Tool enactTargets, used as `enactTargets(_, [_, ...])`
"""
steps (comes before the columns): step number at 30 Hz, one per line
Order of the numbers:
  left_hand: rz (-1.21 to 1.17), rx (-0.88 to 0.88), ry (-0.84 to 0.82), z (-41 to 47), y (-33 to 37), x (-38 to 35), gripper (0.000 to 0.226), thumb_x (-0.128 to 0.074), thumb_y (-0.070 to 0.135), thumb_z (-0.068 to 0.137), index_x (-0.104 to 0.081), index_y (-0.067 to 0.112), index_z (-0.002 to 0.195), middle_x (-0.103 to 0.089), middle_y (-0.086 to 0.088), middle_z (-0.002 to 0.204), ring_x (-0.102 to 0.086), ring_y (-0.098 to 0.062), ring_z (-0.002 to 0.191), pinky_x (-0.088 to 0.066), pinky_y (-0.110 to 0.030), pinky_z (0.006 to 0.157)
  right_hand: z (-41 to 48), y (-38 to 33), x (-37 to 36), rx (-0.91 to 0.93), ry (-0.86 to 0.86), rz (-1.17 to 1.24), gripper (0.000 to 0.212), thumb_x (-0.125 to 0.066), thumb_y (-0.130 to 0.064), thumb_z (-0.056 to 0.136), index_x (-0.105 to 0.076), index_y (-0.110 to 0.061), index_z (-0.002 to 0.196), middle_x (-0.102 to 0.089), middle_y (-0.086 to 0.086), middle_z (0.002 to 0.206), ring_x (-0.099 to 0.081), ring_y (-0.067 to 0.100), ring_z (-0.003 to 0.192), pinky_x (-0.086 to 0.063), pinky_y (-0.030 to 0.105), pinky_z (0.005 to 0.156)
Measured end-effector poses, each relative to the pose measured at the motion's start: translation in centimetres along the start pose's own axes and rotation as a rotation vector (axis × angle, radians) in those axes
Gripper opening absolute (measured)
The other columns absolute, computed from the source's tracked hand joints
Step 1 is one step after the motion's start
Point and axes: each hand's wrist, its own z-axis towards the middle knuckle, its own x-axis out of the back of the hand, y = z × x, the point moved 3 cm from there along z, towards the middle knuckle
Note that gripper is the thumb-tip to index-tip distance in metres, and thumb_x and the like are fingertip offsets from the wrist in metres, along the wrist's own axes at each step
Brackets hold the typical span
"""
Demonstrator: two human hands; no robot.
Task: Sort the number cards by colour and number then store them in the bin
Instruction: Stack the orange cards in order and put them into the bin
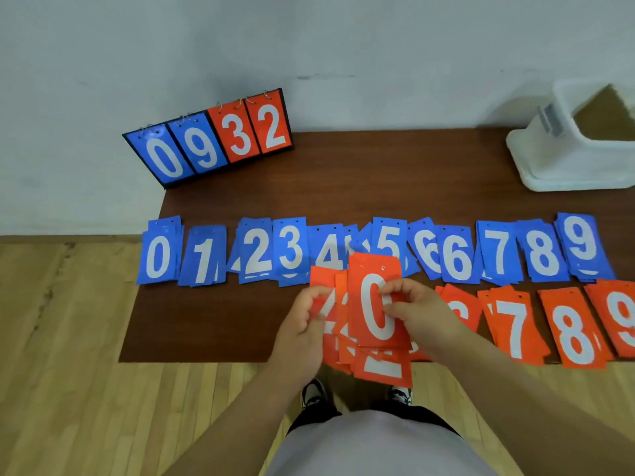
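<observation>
Left hand (304,317): fingers curled round a fan of orange cards (335,293), held over the near part of the table (223,321).
Right hand (421,312): thumb and fingers pinch the orange 0 card (372,324) at its right edge.
Orange 0 card: upright between both hands, overlapping the fan.
Loose orange pile (383,367): under the hands, hanging over the table's near edge.
Orange stacks: 7 stack (513,329), 8 stack (574,333) and 9 stack (618,317) lie right of the right hand; another stack is partly hidden behind it.
Blue row (256,250): stacks 0 to 9, left to right, just beyond the hands.
Bin (563,156): white, at the far right corner, well apart from both hands.
Scoreboard (209,139): at the far left corner, showing 0 9 3 2.
</observation>
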Motion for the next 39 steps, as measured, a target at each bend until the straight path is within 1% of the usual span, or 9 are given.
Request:
enactTargets(7, [-0.193,0.062,-0.221,0.0,0.6,-1.1,0.02,-0.038,0.015,0.109,-0.054,0.023,0.117,-0.073,0.01,0.099,-0.072,-0.011,0.094,-0.057,-0.023,0.071,-1.7,0.8,-2.6,-0.04,0.004,0.129,0.029,-0.062,0.005,0.089,-0.073,-0.02,0.1,-0.072,0.004,0.111,-0.068,0.032,0.105,-0.057,0.052,0.094])
enactTargets(11, [-0.216,0.108,-0.307,0.4,0.4,-3.2,0.02,-0.038,0.024,0.11,-0.048,0.033,0.125,-0.072,0.005,0.11,-0.072,-0.016,0.104,-0.061,-0.034,0.083,-2.0,1.4,-0.5,-0.042,0.059,0.139,0.029,-0.061,0.006,0.09,-0.072,-0.018,0.102,-0.072,0.003,0.111,-0.069,0.027,0.103,-0.059,0.047,0.091])
enactTargets(15, [0.177,0.076,-0.138,2.0,-1.2,-5.4,0.032,-0.045,0.028,0.106,-0.043,0.032,0.138,-0.058,0.002,0.101,-0.062,-0.005,0.083,-0.05,-0.02,0.069,-1.3,2.6,4.0,-0.023,0.181,0.005,0.029,-0.062,0.001,0.091,-0.072,-0.025,0.1,-0.069,-0.004,0.112,-0.067,0.018,0.102,-0.06,0.042,0.09])
enactTargets(20, [0.493,0.18,0.004,3.8,-4.0,-10.2,0.062,-0.065,0.045,0.094,-0.036,0.033,0.148,-0.044,0.003,0.136,-0.051,-0.017,0.124,-0.051,-0.034,0.098,-0.8,4.5,10.6,-0.03,0.25,-0.064,0.028,-0.06,-0.002,0.093,-0.071,-0.027,0.097,-0.067,-0.009,0.109,-0.064,0.013,0.098,-0.06,0.038,0.085])
enactTargets(24, [0.71,0.238,0.115,5.0,-4.5,-14.6,0.077,-0.069,0.054,0.088,-0.029,0.031,0.15,-0.04,-0.004,0.138,-0.043,-0.027,0.127,-0.049,-0.04,0.1,-0.2,5.0,15.7,-0.02,0.218,-0.156,0.028,-0.058,-0.004,0.096,-0.069,-0.029,0.1,-0.062,-0.016,0.104,-0.059,0.004,0.092,-0.05,0.021,0.067])
enactTargets(27, [0.862,0.332,0.168,5.7,-4.5,-17.5,0.09,-0.064,0.058,0.086,-0.009,0.033,0.152,-0.026,-0.01,0.147,-0.035,-0.033,0.131,-0.047,-0.046,0.103,0.6,5.4,19.2,-0.014,0.211,-0.228,0.031,-0.058,-0.002,0.092,-0.069,-0.03,0.096,-0.062,-0.014,0.104,-0.06,0.006,0.088,-0.046,0.022,0.061])
enactTargets(32, [0.742,0.43,0.276,5.1,-4.2,-20.0,0.09,-0.068,0.044,0.088,-0.004,0.035,0.151,-0.02,-0.009,0.144,-0.033,-0.034,0.129,-0.05,-0.046,0.098,1.7,5.9,23.0,-0.047,0.176,-0.278,0.03,-0.059,-0.005,0.093,-0.068,-0.034,0.093,-0.063,-0.011,0.103,-0.063,0.016,0.088,-0.055,0.03,0.063])
enactTargets(36, [0.545,0.465,0.326,4.5,-4.4,-20.1,0.087,-0.076,0.028,0.088,-0.015,0.036,0.15,-0.024,-0.011,0.143,-0.05,-0.036,0.124,-0.056,-0.042,0.091,2.0,6.2,24.3,-0.057,0.135,-0.283,0.029,-0.06,-0.007,0.093,-0.068,-0.035,0.094,-0.064,-0.008,0.107,-0.064,0.021,0.095,-0.061,0.041,0.077])
enactTargets(39, [0.459,0.401,0.315,4.1,-4.4,-20.3,0.074,-0.072,0.016,0.091,-0.03,0.032,0.149,-0.041,-0.011,0.142,-0.056,-0.035,0.122,-0.057,-0.039,0.088,1.9,6.3,24.4,-0.051,0.117,-0.282,0.029,-0.059,-0.007,0.094,-0.068,-0.035,0.095,-0.063,-0.009,0.108,-0.063,0.021,0.096,-0.061,0.042,0.079])
